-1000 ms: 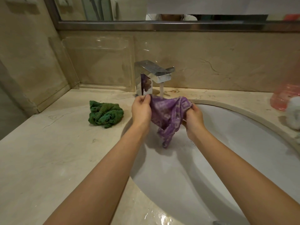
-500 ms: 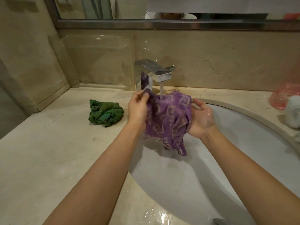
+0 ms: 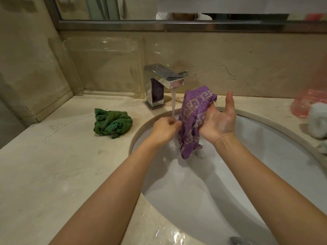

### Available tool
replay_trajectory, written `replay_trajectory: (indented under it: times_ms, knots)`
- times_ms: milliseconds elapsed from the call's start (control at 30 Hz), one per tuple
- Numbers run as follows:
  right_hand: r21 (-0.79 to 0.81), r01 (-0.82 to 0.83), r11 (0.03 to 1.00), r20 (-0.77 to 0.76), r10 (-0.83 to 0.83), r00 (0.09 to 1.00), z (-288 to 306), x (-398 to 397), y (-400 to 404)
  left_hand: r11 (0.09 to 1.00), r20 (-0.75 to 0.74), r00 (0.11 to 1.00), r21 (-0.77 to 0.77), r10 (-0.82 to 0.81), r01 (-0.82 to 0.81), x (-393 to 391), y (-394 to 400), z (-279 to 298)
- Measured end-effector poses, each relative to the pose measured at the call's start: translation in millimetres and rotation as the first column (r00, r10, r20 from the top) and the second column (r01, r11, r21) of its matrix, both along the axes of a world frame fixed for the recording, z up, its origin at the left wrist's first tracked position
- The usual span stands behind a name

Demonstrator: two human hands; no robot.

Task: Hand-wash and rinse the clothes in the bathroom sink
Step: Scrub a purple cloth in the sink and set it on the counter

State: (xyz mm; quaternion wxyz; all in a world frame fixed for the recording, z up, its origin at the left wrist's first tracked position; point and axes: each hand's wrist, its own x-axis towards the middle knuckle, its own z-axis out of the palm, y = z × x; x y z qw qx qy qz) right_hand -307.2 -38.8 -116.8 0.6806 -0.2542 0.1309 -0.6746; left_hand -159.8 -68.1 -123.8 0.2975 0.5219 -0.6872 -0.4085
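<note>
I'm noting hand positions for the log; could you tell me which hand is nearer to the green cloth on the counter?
Left. The left hand pinches the purple cloth just right of the green cloth; the right hand is farther right, beyond the purple cloth.

Two bare forearms, no sleeves, left hand [image 3: 163, 129] and right hand [image 3: 219, 123] wet.

I see a beige marble countertop [image 3: 44, 174] meeting matching marble wall panels [image 3: 247, 68]. Metal-framed mirror [image 3: 109, 7] along the top. Clear acrylic splash guard [image 3: 106, 68] leans in the left corner. Dim, warm light.
</note>
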Motion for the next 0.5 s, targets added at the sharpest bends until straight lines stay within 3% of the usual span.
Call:
replay_trajectory:
  times_ms: [133,233,333,433,500]
  knots:
    - [0.014,-0.002,1.0,0.012,0.002,1.0,-3,-4,1,0.995,-0.099,0.99,-0.002,0.099,-0.1,4,-7,5]
    - [0.022,0.006,1.0,0.002,-0.006,1.0,-3,-2,2,0.989,-0.066,0.994,0.116,-0.09,0.097,3,1,5]
    - [0.04,0.025,0.999,-0.029,-0.024,0.999,-3,1,3,0.974,0.017,0.978,0.101,-0.206,0.203,1,6,3]
    - [0.085,0.036,0.996,-0.039,-0.032,0.999,0,1,4,0.995,-0.086,0.994,0.062,-0.073,0.079,1,3,2]
    - [0.167,0.084,0.982,-0.153,-0.059,0.987,-2,-2,1,0.997,-0.158,0.985,0.046,0.074,-0.068,1,-2,1]
